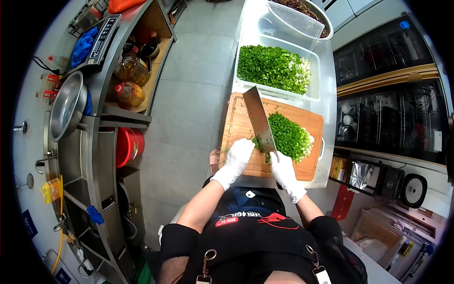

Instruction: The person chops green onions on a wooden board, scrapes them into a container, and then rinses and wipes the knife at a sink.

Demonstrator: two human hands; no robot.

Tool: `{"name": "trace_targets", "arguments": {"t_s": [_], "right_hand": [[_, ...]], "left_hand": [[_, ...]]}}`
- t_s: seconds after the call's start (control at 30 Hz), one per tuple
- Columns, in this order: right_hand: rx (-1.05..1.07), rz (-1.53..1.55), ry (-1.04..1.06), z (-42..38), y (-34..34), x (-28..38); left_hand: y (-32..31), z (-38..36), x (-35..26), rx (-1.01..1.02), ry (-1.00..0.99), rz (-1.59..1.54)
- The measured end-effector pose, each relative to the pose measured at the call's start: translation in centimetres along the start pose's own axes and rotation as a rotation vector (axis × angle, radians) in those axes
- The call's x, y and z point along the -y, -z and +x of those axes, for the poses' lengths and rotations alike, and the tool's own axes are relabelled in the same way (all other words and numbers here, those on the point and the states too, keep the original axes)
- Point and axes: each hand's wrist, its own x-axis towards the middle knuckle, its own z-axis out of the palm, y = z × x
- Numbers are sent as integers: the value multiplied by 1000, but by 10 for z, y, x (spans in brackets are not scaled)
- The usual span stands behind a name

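A wide cleaver [257, 116] stands over the wooden cutting board [236, 118], its handle in my gloved right hand [282, 171]. My gloved left hand [240, 155] is closed on a small bunch of green onion [257, 142] at the left of the blade, its fingertips close to the blade. Right of the cleaver lies a pile of chopped green onion [289, 136], dark green on the left and pale at its right end. Behind the board, a clear plastic tub [315, 78] holds more chopped green onion [269, 66].
A clear lid [295, 23] and a metal bowl [329, 28] of dark brown pieces stand beyond the tub. At the left are shelves with oil bottles [129, 94], a red bucket [128, 146], a steel basin [68, 106] and sinks. Glass-fronted cabinets [390, 125] stand at the right.
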Motion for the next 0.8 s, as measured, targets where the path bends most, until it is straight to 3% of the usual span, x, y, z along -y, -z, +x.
{"name": "trace_targets", "arguments": {"t_s": [0.17,0.37,0.57,0.73,0.8], "right_hand": [[85,-51,-125,-17,26,1],[114,-190,4,-25,24,0],[119,-317,-21,-9,2,13],[10,-205,-3,-3,-4,-7],[-92,30,-13,-4,0,-20]], "left_hand": [[1,0,-2,39,34,-24],[-1,0,0,26,20,-12],[-2,-1,-1,-14,14,-24],[1,1,-2,61,51,-16],[-2,0,-2,44,48,-31]]}}
